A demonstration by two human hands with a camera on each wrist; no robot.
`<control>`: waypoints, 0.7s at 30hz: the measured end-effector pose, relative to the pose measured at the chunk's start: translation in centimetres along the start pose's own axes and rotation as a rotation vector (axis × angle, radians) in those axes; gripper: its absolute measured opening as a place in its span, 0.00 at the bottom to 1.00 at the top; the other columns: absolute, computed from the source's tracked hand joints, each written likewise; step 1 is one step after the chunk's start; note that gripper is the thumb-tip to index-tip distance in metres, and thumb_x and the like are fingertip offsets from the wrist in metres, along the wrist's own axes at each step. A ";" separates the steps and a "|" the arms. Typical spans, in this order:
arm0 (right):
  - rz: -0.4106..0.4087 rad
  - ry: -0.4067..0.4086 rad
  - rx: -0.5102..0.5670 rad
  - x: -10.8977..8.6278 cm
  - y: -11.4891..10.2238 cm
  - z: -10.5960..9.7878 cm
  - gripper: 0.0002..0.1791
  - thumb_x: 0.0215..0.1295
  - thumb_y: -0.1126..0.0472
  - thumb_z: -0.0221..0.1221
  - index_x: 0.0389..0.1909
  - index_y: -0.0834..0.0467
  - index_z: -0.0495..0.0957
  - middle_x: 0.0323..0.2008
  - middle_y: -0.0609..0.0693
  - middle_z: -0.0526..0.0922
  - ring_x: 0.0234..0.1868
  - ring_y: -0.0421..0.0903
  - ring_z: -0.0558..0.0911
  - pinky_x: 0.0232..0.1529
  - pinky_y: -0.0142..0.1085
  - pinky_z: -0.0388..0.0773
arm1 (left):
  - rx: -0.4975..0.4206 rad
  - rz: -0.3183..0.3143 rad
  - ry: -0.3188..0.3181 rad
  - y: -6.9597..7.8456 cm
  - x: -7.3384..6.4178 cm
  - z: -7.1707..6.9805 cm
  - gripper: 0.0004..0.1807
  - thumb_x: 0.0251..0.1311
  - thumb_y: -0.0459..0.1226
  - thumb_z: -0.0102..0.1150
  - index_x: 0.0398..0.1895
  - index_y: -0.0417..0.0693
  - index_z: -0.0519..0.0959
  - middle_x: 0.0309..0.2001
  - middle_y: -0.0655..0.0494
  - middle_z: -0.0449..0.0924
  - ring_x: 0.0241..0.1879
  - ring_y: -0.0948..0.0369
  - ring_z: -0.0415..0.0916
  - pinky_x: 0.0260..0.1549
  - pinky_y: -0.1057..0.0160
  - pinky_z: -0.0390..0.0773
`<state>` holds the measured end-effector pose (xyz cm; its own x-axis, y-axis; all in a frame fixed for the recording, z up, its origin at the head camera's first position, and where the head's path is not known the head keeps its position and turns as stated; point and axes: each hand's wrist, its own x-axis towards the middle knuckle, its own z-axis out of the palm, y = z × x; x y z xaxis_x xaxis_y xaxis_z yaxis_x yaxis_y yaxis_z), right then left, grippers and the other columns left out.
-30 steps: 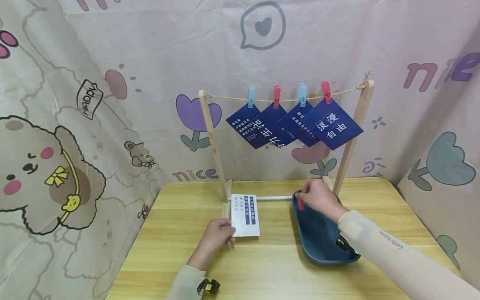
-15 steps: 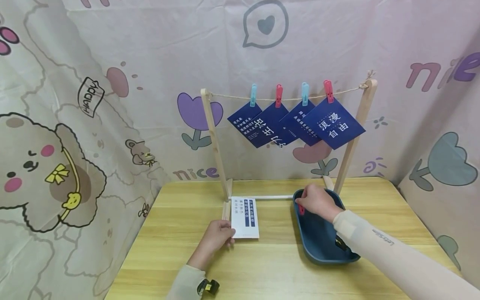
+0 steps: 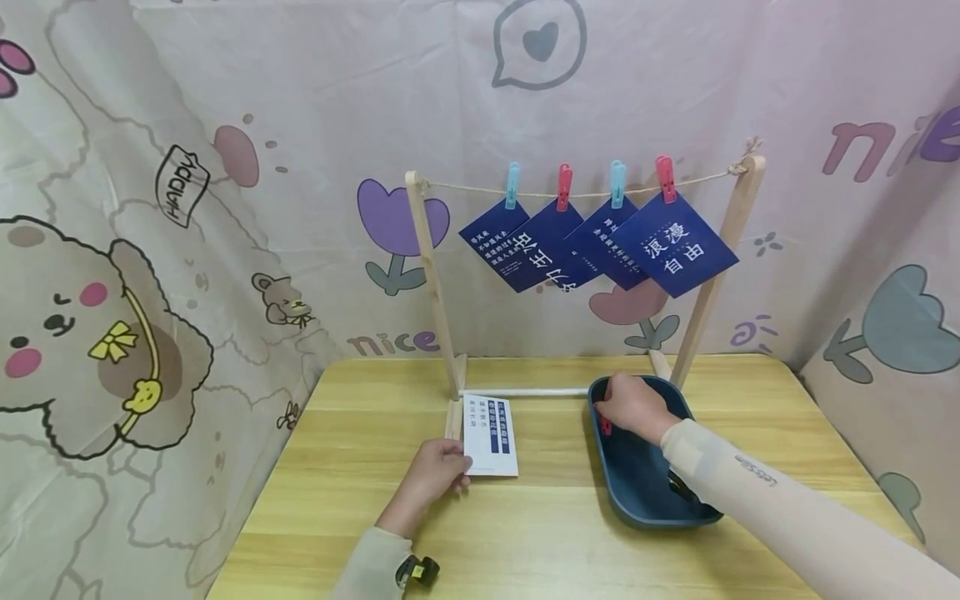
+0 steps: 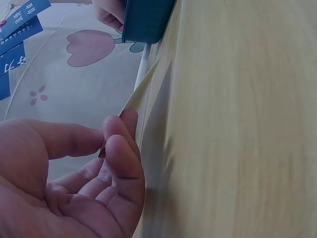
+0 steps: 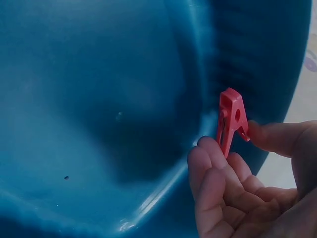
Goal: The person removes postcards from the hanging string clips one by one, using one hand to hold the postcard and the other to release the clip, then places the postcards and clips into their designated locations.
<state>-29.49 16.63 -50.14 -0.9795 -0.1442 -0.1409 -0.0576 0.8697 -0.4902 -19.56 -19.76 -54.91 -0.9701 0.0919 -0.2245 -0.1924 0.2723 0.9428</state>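
Observation:
My left hand (image 3: 435,471) pinches the lower left edge of a white card (image 3: 487,454) printed with dark blue blocks and characters. In the left wrist view the card shows edge-on between thumb and fingers, tilted just over the table. Inside the blue basin, my right hand (image 3: 633,407) holds a red clothespin (image 5: 232,119) by its two handles, between thumb and fingertips. The basin (image 3: 652,521) shows no other clothespin in the right wrist view. Behind, several dark blue cards (image 3: 678,242) hang from a twine line (image 3: 465,192), clipped with red and light blue clothespins (image 3: 617,184).
The twine runs between two wooden posts (image 3: 431,275) joined low down by a white rod (image 3: 536,392). All of this stands on a wood-grain table (image 3: 525,542). A patterned cloth (image 3: 300,100) covers the wall behind and the sides.
My right hand has shifted slightly, lower into the basin, still with the red clothespin. The left hand stays put on the card, whose far edge has dipped a little. The view has shifted slightly.

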 end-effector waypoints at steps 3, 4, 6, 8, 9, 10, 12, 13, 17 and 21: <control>0.003 -0.006 -0.011 0.3 0.2 0.3 0.26 0.71 0.55 0.66 0.11 0.51 0.73 0.11 0.43 0.67 0.13 0.43 0.68 0.16 0.33 0.57 | 0.011 0.002 0.002 -0.1 0.1 0.0 0.20 0.69 0.29 0.64 0.60 0.24 0.79 0.36 0.41 0.86 0.27 0.60 0.82 0.26 0.65 0.86; 0.001 -0.008 -0.011 0.4 0.2 0.4 0.26 0.71 0.55 0.66 0.11 0.52 0.73 0.11 0.43 0.67 0.13 0.43 0.68 0.16 0.32 0.57 | 0.015 0.003 0.002 -0.1 0.1 0.0 0.20 0.69 0.29 0.64 0.60 0.24 0.79 0.35 0.41 0.86 0.27 0.60 0.82 0.26 0.65 0.86; 0.001 -0.014 -0.007 0.6 0.3 0.5 0.26 0.71 0.56 0.65 0.11 0.52 0.73 0.11 0.43 0.67 0.12 0.43 0.68 0.16 0.32 0.57 | 0.019 0.006 0.002 -0.2 0.2 0.0 0.20 0.69 0.29 0.64 0.59 0.24 0.80 0.35 0.42 0.86 0.27 0.60 0.82 0.26 0.65 0.86; 0.000 -0.019 -0.004 0.7 0.4 0.5 0.26 0.71 0.57 0.65 0.10 0.52 0.73 0.11 0.43 0.67 0.12 0.43 0.68 0.16 0.32 0.57 | 0.025 0.012 0.002 -0.3 0.2 0.0 0.20 0.69 0.29 0.64 0.60 0.24 0.79 0.34 0.42 0.86 0.27 0.60 0.82 0.26 0.65 0.86; 0.001 -0.021 -0.004 0.8 0.4 0.6 0.26 0.71 0.57 0.64 0.10 0.52 0.73 0.10 0.43 0.67 0.12 0.43 0.68 0.16 0.32 0.57 | 0.029 0.013 0.003 -0.4 0.3 0.0 0.20 0.69 0.29 0.64 0.60 0.24 0.79 0.34 0.42 0.86 0.27 0.60 0.82 0.26 0.65 0.86; 0.002 -0.023 -0.004 0.8 0.5 0.6 0.26 0.71 0.57 0.64 0.10 0.52 0.73 0.10 0.43 0.67 0.12 0.43 0.68 0.16 0.32 0.57 | 0.037 0.015 0.005 -0.4 0.3 0.0 0.20 0.69 0.29 0.64 0.60 0.23 0.79 0.34 0.42 0.86 0.26 0.60 0.81 0.26 0.65 0.86; 0.004 -0.029 -0.004 1.0 0.6 0.8 0.26 0.71 0.57 0.64 0.10 0.51 0.72 0.10 0.43 0.67 0.12 0.42 0.68 0.16 0.32 0.57 | 0.054 0.018 0.010 -0.4 0.3 0.1 0.21 0.69 0.30 0.64 0.60 0.23 0.79 0.32 0.43 0.86 0.25 0.59 0.81 0.26 0.64 0.86; 0.004 -0.031 -0.005 1.0 0.7 0.9 0.26 0.71 0.57 0.64 0.10 0.51 0.72 0.11 0.43 0.67 0.12 0.42 0.68 0.16 0.32 0.57 | 0.064 0.020 0.013 -0.4 0.4 0.1 0.21 0.69 0.30 0.64 0.60 0.22 0.79 0.32 0.43 0.86 0.25 0.59 0.81 0.25 0.64 0.86; -0.002 -0.034 0.001 1.2 1.0 1.1 0.25 0.71 0.57 0.64 0.11 0.51 0.72 0.11 0.43 0.67 0.12 0.42 0.68 0.16 0.32 0.58 | 0.106 0.023 0.024 -0.5 0.4 0.3 0.20 0.70 0.30 0.63 0.59 0.22 0.79 0.29 0.45 0.85 0.24 0.59 0.81 0.25 0.64 0.86; -0.006 -0.031 0.012 1.2 1.0 1.3 0.25 0.72 0.58 0.64 0.12 0.53 0.74 0.11 0.44 0.69 0.12 0.43 0.69 0.17 0.32 0.60 | 0.153 0.020 0.045 -0.7 0.6 0.4 0.18 0.71 0.31 0.63 0.57 0.24 0.81 0.29 0.47 0.85 0.24 0.59 0.80 0.25 0.65 0.84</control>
<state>-30.52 16.75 -51.91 -0.9727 -0.1640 -0.1642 -0.0608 0.8631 -0.5014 -19.92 -19.55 -55.78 -0.9798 0.0568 -0.1917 -0.1516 0.4143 0.8974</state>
